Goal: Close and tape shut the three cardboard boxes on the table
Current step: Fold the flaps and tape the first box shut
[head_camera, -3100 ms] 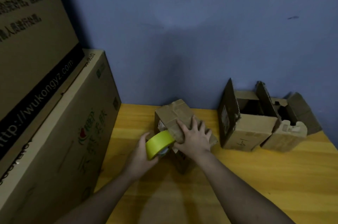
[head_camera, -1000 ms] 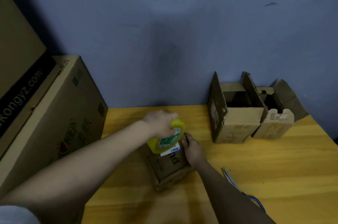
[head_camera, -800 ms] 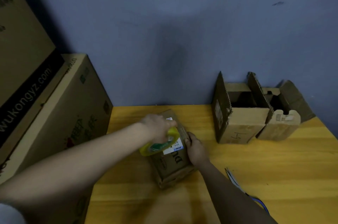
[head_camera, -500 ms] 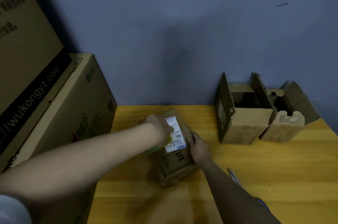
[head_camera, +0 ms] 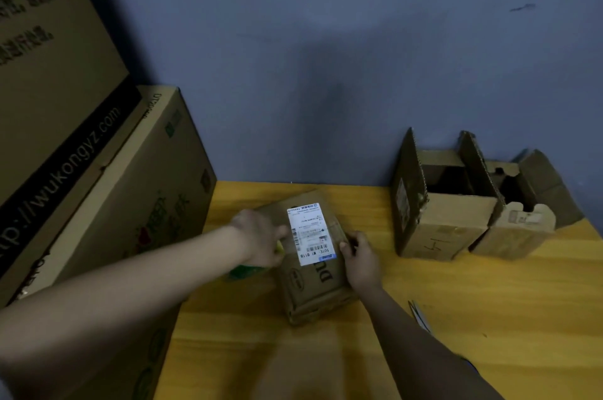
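Two hands flank the labelled box [head_camera: 313, 269] mid-table: I see the left hand [head_camera: 261, 238] gripping a yellow-green tape roll [head_camera: 243, 270] against its left side, the right hand [head_camera: 360, 257] clasping its right edge. Right of it stand two open boxes [head_camera: 447, 226].

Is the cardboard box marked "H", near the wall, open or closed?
Open. The cardboard box marked "H" has its flaps standing up, and its dark inside is visible.

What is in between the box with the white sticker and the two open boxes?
Only bare yellow table, the head view shows. The right hand grips the labelled box on that side; the open boxes stand apart.
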Tool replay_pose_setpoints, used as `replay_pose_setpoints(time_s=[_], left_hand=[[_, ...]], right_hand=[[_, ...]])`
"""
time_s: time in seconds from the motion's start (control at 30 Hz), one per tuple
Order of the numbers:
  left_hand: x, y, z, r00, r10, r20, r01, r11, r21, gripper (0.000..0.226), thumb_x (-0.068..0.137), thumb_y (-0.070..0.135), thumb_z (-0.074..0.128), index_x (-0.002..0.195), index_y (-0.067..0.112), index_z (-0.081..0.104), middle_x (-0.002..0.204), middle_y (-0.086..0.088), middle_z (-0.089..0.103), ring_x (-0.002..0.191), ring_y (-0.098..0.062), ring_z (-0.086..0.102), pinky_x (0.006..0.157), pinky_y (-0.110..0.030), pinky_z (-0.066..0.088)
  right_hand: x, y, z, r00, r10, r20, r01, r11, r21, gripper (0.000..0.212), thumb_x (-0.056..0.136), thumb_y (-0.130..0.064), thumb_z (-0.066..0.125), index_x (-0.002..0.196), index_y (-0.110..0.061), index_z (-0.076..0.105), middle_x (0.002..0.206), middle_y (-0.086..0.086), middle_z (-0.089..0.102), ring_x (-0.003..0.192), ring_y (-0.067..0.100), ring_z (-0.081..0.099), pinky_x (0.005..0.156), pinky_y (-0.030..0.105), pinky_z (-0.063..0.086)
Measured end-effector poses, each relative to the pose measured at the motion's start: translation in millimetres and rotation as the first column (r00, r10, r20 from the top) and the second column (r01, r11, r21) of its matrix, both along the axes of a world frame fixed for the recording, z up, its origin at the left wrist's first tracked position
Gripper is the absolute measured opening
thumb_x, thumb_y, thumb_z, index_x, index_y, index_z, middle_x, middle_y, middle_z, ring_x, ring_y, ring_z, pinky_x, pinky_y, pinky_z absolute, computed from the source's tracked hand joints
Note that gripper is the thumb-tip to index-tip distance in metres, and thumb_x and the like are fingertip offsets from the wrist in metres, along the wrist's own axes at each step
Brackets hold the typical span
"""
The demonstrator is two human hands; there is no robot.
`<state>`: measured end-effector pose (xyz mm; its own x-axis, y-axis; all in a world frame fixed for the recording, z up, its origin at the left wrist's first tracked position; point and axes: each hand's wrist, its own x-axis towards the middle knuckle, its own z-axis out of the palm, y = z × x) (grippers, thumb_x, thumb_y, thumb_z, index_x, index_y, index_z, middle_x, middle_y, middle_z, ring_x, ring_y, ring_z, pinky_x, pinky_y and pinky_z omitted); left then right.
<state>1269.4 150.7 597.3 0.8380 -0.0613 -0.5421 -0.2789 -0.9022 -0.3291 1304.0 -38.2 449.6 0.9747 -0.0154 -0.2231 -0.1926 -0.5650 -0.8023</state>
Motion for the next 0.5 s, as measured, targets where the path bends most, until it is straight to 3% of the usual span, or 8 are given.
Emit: replay_pose_setpoints(time_s=[0.13,0.23,0.37,0.5], left_hand=[[-7.7,14.3,8.2,0.995,0.039,0.092,-0.023,0.987,-0.161,0.061,0.088,0.057,0.048,0.133,0.021,0.029,0.12,-0.011,0.05,0.093,-0.026,0.056,0.069,-0.035,0.048],[-12.1,18.6,14.0,0.976,0.124,0.181,-0.058,0.942,-0.33,0.058,0.086,0.052,0.058,0.131,0.025,0.036,0.122,-0.008,0.05,0.102,-0.027,0.057,0.075,-0.034,0.048],[-13.9,7.9,7.7,0.974,0.062,0.219,0.014,0.944,-0.33,0.05,0.089,0.047,0.056,0.134,0.029,0.044,0.128,-0.008,0.049,0.11,-0.028,0.056,0.083,-0.035,0.048],[-10.4,5.2,4.9,0.968,0.037,0.249,0.041,0.952,-0.303,0.049,0.091,0.045,0.054,0.135,0.027,0.044,0.128,-0.008,0.049,0.11,-0.028,0.056,0.084,-0.036,0.048]], right_hand=[[-8.0,0.5,0.8,0.987,-0.099,0.126,0.101,0.995,-0.004,0.034,0.098,-0.022,0.053,0.128,-0.009,0.06,0.126,0.011,0.06,0.113,0.026,0.057,0.091,0.03,0.044],[-8.6,2.1,1.1,0.979,-0.129,0.156,0.126,0.992,0.029,0.032,0.098,-0.019,0.053,0.126,-0.006,0.062,0.124,0.013,0.063,0.112,0.026,0.058,0.09,0.028,0.043],[-7.5,1.0,2.4,0.977,-0.149,0.151,0.148,0.989,0.018,0.03,0.099,-0.017,0.051,0.124,-0.006,0.063,0.123,0.012,0.064,0.11,0.027,0.059,0.082,0.023,0.04],[-6.7,1.0,7.2,0.985,-0.103,0.138,0.105,0.994,-0.014,0.032,0.1,-0.018,0.048,0.127,-0.007,0.06,0.126,0.012,0.061,0.111,0.026,0.058,0.083,0.024,0.041]])
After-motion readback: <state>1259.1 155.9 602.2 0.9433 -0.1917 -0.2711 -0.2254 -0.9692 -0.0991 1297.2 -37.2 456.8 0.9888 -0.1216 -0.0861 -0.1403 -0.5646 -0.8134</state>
